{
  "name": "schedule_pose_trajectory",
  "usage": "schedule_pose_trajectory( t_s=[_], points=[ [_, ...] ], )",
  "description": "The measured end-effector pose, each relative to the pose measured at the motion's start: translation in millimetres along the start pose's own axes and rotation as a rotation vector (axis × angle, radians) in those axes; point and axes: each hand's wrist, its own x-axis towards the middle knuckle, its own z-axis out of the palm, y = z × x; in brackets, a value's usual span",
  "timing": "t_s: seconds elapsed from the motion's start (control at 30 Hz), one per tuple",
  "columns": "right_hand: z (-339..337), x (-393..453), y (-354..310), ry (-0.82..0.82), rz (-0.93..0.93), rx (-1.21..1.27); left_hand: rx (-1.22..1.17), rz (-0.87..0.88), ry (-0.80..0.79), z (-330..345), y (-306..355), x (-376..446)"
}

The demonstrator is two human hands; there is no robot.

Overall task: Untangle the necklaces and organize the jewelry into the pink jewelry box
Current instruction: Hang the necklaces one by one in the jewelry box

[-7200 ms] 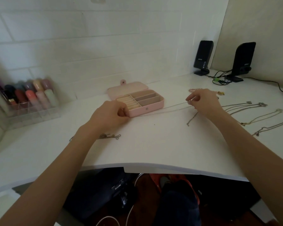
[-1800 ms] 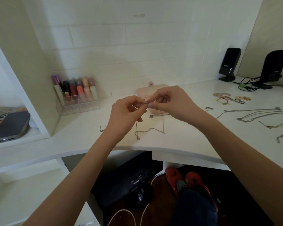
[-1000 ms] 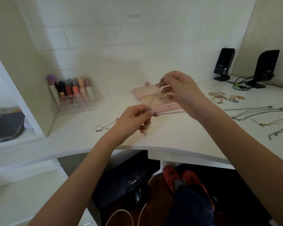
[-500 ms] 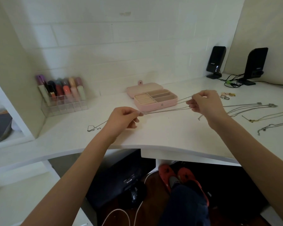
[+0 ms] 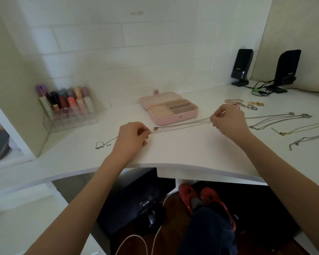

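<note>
The left hand [image 5: 132, 138] pinches one end of a thin silver necklace [image 5: 180, 125], and the right hand [image 5: 228, 122] is closed on the other end, so the chain runs doubled and nearly straight just above the desk [image 5: 173, 151]. A moment ago the hands were together and raised, working at the chain; now they are spread wide and low, which suggests this necklace is free and ready to stow. Beyond it, the pink jewelry box [image 5: 170, 110] lies open, its compartments looking empty, and more necklaces [image 5: 276, 121] wait far right.
</note>
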Motion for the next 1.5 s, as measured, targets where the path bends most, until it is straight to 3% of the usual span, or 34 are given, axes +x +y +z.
schedule_pose_trajectory(
  t_s=[0.17, 0.33, 0.47, 0.67, 0.83, 0.97, 1.2, 1.5],
  points=[
    [15.4, -2.6, 8.7, 0.020, -0.151, -0.351, 0.204, 0.071, 0.106, 6.4, -4.0, -0.3],
    [20.7, -2.0, 8.9, -0.011, -0.131, -0.498, 0.230, 0.030, 0.102, 9.4, -8.0, 3.9],
    [20.2, -7.5, 3.9, -0.015, -0.085, -0.408, 0.234, 0.035, 0.103, 3.8, -11.3, 0.9],
    [33.2, -25.9, -24.8, -0.002, -0.268, -0.255, 0.343, 0.024, 0.215, -39.9, -37.0, -10.4],
    [77.0, -52.0, -64.1, -0.221, -0.459, -0.118, 0.372, -0.086, 0.206, -71.9, -64.1, -23.1],
    [117.8, -62.2, -95.4, -0.386, -0.619, -0.187, 0.332, -0.068, 0.167, -77.4, -74.3, -32.6],
    [171.2, -46.7, -118.0, -0.512, -0.481, -0.144, 0.192, -0.044, 0.250, -78.3, -76.2, -35.1],
    [177.2, -45.7, -111.4, -0.479, -0.400, 0.057, 0.076, -0.066, 0.259, -77.5, -80.0, -34.6]
  ],
)
